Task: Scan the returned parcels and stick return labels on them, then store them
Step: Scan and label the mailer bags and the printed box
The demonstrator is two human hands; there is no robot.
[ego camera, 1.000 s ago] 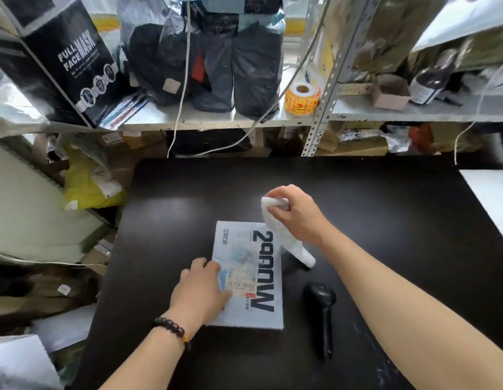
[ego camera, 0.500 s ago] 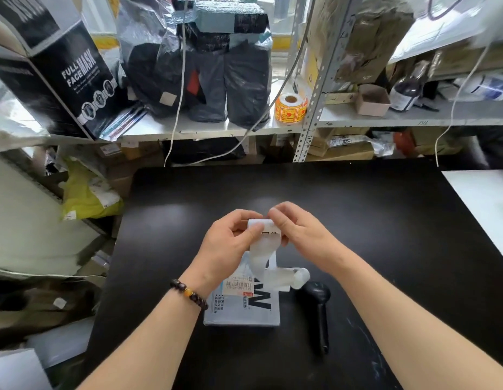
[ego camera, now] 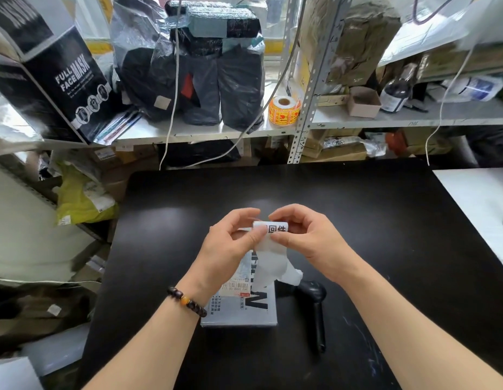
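Black worktable (ego camera: 357, 220) in a packed stockroom, steel shelf (ego camera: 413, 122) running behind it. Step in hand, as I'm reading it: peeling a return label off its backing. The parcel (ego camera: 244, 311) is lying flat near the table's front edge, shipping label facing up, both hands working above it. Left hand (ego camera: 227, 249) is pinching the left end of the label strip (ego camera: 273, 249) between thumb and curled fingers; right hand (ego camera: 306, 240) is pinching the right end the same way, print facing the camera. Loose backing is hanging down over the parcel (touching it or not, can't tell). Scanner (ego camera: 315, 305) is lying just right of the parcel, nobody holding it.

Next move is likely calling for getting the sticker free without it folding on itself, then pressing it onto a bare patch of the parcel, clear of the barcode.

Containers: small cardboard box (ego camera: 363, 102) sitting open on the shelf, contents not showing; mask carton (ego camera: 56, 80) leaning at left, contents hidden; black poly bags (ego camera: 216, 88) standing packed; orange sticker roll (ego camera: 284, 111) sitting loose beside them
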